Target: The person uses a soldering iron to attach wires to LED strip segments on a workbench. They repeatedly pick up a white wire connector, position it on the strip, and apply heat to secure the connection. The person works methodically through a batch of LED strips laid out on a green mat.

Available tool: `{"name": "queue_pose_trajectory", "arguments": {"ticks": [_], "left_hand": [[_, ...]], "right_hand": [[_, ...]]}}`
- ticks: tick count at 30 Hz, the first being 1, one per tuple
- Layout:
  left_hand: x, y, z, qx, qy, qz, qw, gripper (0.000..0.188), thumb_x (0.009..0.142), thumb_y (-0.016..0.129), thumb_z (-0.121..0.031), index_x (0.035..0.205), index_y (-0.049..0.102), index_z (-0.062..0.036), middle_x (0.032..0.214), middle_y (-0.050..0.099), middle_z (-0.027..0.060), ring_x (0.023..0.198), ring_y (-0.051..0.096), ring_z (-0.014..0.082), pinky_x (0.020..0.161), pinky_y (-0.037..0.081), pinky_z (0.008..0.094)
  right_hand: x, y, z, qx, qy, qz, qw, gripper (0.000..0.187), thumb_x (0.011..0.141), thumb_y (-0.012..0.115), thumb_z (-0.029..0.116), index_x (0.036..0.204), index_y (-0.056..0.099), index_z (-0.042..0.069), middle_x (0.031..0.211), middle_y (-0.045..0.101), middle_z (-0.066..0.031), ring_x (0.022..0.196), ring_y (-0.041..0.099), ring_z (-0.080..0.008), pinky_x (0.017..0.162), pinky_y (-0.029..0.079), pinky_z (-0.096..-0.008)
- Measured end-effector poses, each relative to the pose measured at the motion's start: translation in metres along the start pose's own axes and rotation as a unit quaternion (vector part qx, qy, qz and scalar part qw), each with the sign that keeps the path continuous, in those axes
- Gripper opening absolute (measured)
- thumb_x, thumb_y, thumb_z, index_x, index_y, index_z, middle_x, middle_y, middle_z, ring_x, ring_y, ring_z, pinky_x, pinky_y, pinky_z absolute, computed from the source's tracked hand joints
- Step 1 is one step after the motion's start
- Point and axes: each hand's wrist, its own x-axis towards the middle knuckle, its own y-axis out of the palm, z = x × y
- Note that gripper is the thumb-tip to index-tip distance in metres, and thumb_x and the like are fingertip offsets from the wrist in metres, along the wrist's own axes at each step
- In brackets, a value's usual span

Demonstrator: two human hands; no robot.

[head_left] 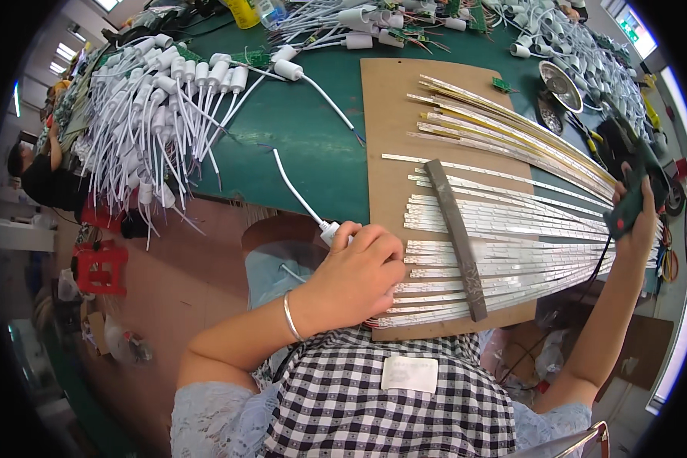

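Observation:
My left hand [355,267] is closed round a white cylindrical cap [330,231] at the near left edge of a brown board [389,99]. A white cable [294,187] runs from the cap up across the green table. At the far right, my right hand [640,217] grips a dark green power tool [627,204] with a red button and a black cord. Between my hands, many thin white LED strips [511,248] lie fanned across the board, under a dark flat bar [456,237]. Red wires show below my left fingers.
Bundled white caps with cables [160,99] hang over the table's left edge; more caps [359,23] pile up at the back. Yellowish strips [504,126], a small green circuit board [502,85] and a metal bowl [561,85] lie right. A red stool [101,267] stands lower left.

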Motion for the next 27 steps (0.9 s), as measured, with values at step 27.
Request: {"name": "queue_pose_trajectory", "arguments": {"ticks": [27], "left_hand": [[0.087,-0.109,0.264,0.134,-0.444,-0.297,0.835,0.059,0.083,0.058,-0.060,0.095,0.060,-0.0026,0.086,0.069,0.0183,0.083,0.066,0.0355,0.074,0.050,0.0436]], "right_hand": [[-0.108,0.034,-0.027,0.038,0.026,-0.068,0.997,0.041,0.098,0.048,0.026,0.129,0.043,-0.001,0.116,0.060,-0.0170,0.062,0.058,-0.0104,0.051,0.050,-0.0216]]}}
